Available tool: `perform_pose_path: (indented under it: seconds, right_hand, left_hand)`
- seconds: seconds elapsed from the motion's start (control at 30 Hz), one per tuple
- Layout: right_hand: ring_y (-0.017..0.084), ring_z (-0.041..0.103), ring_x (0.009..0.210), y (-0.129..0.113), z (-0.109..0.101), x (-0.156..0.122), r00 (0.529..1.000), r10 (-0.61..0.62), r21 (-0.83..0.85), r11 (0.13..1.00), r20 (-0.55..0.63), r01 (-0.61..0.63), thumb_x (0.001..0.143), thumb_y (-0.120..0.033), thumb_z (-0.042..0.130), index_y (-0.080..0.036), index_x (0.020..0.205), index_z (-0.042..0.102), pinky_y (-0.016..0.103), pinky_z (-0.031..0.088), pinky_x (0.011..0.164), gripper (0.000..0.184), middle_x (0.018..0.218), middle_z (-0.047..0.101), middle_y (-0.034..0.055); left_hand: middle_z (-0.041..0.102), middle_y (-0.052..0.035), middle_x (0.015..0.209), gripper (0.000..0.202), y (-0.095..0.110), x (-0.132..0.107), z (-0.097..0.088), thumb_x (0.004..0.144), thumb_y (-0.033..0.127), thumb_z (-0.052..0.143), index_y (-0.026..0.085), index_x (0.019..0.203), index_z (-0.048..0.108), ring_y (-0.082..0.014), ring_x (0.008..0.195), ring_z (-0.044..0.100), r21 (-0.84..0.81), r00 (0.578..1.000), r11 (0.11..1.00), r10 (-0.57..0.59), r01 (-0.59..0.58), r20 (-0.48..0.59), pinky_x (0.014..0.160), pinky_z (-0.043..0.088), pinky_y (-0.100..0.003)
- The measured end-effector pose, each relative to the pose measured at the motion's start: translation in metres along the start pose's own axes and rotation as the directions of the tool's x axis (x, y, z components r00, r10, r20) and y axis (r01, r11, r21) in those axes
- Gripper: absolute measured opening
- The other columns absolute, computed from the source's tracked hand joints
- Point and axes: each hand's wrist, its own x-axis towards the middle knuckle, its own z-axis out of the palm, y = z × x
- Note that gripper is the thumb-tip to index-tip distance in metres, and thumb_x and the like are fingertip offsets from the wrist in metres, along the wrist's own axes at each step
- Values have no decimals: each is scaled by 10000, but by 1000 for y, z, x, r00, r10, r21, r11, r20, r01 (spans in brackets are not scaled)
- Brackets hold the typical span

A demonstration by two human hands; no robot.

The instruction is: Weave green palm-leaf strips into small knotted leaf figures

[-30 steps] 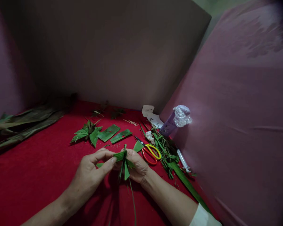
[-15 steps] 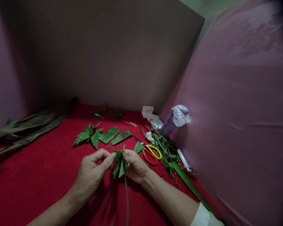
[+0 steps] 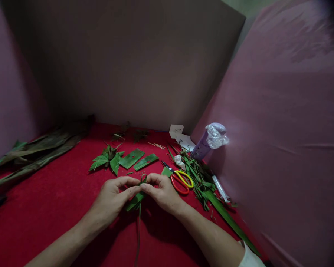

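Between both hands is a small bundle of folded green leaf strips (image 3: 135,202), with a thin stem (image 3: 139,226) trailing down from it. My left hand (image 3: 114,196) pinches the bundle from the left, thumb and forefinger closed. My right hand (image 3: 163,194) pinches its top from the right, its fingertips almost meeting the left thumb. A small loop (image 3: 143,178) of strip pokes up above the fingertips. Scissors (image 3: 180,180) with one red and one yellow handle lie just past my right hand, over a piece of leaf (image 3: 166,172).
Cut leaf pieces (image 3: 131,158) and a leaf figure (image 3: 108,159) lie beyond the hands. To the right are a heap of leaf scraps (image 3: 197,178), a syringe (image 3: 220,189) and a purple container (image 3: 202,146) topped with clear plastic. Long dried leaves (image 3: 44,152) lie left. Toothpicks (image 3: 156,145) lie at the back.
The bundle has turned, so its fanned strips now point down to the left. My right hand has rolled over it and both hands have come closer together. The view has shifted slightly.
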Motion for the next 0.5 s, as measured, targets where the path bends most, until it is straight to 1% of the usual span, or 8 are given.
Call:
perform_pose_path:
  seconds: [0.07, 0.1, 0.17, 0.2, 0.27, 0.33, 0.43, 0.5]
  right_hand:
    - [81, 372, 542, -3, 0, -1, 1000, -22, -99, 995, -14, 20, 773, -256, 596, -157, 617, 538, 206, 304, 520, 193, 568, 441, -52]
    - [82, 378, 544, -4, 0, -2, 1000, -29, -136, 990, -12, 27, 773, -248, 595, -158, 621, 548, 207, 304, 523, 182, 567, 449, -51]
    - [84, 389, 547, -5, 0, -2, 999, -37, -178, 983, -2, 36, 769, -246, 599, -160, 633, 567, 209, 302, 525, 164, 572, 466, -51]
    - [84, 391, 546, -4, 0, -3, 999, -34, -183, 983, 2, 34, 767, -247, 601, -160, 635, 571, 210, 300, 524, 160, 573, 470, -51]
    - [82, 382, 536, -3, 1, -3, 1000, -16, -167, 986, 0, 16, 762, -248, 600, -159, 626, 568, 210, 295, 515, 165, 567, 464, -52]
    - [78, 365, 524, -2, 1, -3, 1000, 18, -127, 992, -3, -18, 756, -250, 600, -158, 612, 554, 208, 288, 501, 176, 558, 444, -54]
    - [76, 351, 521, 1, 1, -1, 999, 51, -47, 998, 16, -51, 755, -266, 601, -158, 620, 533, 204, 281, 492, 186, 563, 421, -54]
    - [76, 347, 533, 3, 0, 0, 997, 43, -2, 999, 57, -43, 776, -284, 583, -157, 648, 531, 204, 277, 499, 188, 583, 421, -50]
  left_hand:
    - [672, -20, 758, 236, -1, 1, 1, 648, 315, 700, 167, 826, 655, -159, 628, 609, -31, 999, 999, -22, 23, 29, 553, 473, -245]
    - [674, -19, 781, 252, -1, 1, 2, 625, 282, 717, 172, 841, 649, -166, 658, 617, -24, 1000, 1000, -16, 16, 25, 570, 482, -250]
    - [679, -17, 821, 282, -2, 1, 2, 601, 224, 727, 183, 867, 644, -180, 735, 627, 16, 1000, 1000, 24, -25, 13, 624, 490, -255]
    - [682, -14, 813, 260, -3, 1, 3, 610, 214, 717, 186, 859, 647, -180, 742, 628, 31, 999, 999, 39, -39, 18, 631, 490, -253]
    - [686, -8, 762, 173, -5, 1, 3, 650, 223, 680, 185, 818, 659, -175, 705, 626, 47, 998, 997, 51, -53, 33, 617, 486, -250]
    - [687, -6, 713, 109, -7, 2, 4, 674, 231, 653, 181, 769, 674, -170, 665, 620, 63, 998, 996, 63, -64, 25, 604, 480, -247]
    - [697, -9, 708, 109, -7, 2, 4, 654, 225, 667, 177, 750, 689, -168, 651, 621, 40, 999, 998, 45, -44, -6, 595, 481, -243]
    - [697, -6, 689, 133, -6, 2, 4, 625, 216, 689, 172, 751, 685, -157, 619, 619, -38, 1000, 999, -9, 8, -24, 570, 482, -236]
